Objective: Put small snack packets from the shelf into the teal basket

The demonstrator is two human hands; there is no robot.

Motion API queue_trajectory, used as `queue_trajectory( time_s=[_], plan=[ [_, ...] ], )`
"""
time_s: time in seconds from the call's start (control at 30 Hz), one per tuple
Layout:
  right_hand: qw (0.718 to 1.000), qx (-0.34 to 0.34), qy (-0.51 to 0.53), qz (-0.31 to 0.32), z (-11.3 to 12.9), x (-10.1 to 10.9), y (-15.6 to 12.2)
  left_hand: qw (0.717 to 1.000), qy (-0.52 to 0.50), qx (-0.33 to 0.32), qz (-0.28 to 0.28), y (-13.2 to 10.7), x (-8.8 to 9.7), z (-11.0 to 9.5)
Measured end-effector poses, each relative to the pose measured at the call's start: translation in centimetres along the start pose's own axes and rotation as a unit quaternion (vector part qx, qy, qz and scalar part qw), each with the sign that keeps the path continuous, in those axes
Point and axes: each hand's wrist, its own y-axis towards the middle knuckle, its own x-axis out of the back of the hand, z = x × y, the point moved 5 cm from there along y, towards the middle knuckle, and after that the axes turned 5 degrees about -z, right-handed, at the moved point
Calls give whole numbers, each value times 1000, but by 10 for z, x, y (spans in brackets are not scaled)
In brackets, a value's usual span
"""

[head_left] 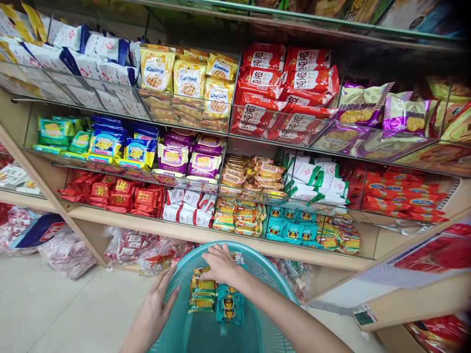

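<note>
Teal plastic basket [257,274] is your anchor, low centre, mesh-walled, round rim, tilted toward you so its contents show. Your left hand [156,306] is flat against the basket's left rim, fingers spread, gripping nothing; it looks like it is steadying the basket. Your right hand [221,264] reaches in over the far rim, palm down, fingers curled onto the top of the yellow-green snack packs [201,294]; whether it actually pinches one or just presses on them, I cannot tell, the fingertips are hidden. Those packs lie stacked inside the basket, left of centre, small flat wrappers with yellow and green print. Just right of them, touching, sit the teal snack packs [230,306] with an orange-black logo, also inside the basket. Directly above the basket, the lowest glass-fronted shelf bin [294,230] holds matching teal packs, with matching yellow-green ones in the bin to its left. Bagged goods [128,245] lie on the floor left of the basket.
</note>
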Motion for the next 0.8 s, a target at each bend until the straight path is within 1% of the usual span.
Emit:
queue_trajectory(
  time_s=[0.07, 0.17, 0.27, 0.33, 0.43, 0.57, 0.67, 0.8],
  plan=[
    [997, -4, 31, -63, -7, 23, -3, 1000, -6, -3, -7, 0, 1, -1],
    [984, -50, 63, -159, -32, 52, -5, 1000, -12, -2, -10, -1, 1, 0],
    [963, -101, 56, -244, -65, 71, -9, 1000, -9, 6, -1, -2, -1, 3],
    [952, -120, 31, -281, -84, 79, -14, 1000, -7, 8, 6, -2, -2, 4],
    [946, -130, -23, -297, -106, 86, -24, 1000, -7, 3, 6, -1, -2, 3],
    [948, -141, -77, -275, -123, 86, -37, 1000, -7, 5, 2, 0, 0, 1],
    [952, -134, -72, -264, -124, 82, -37, 1000, -4, 6, 6, 0, -1, 0],
    [956, -84, -58, -275, -107, 81, -21, 1000, -1, -1, 10, -1, -2, 1]
  ],
)
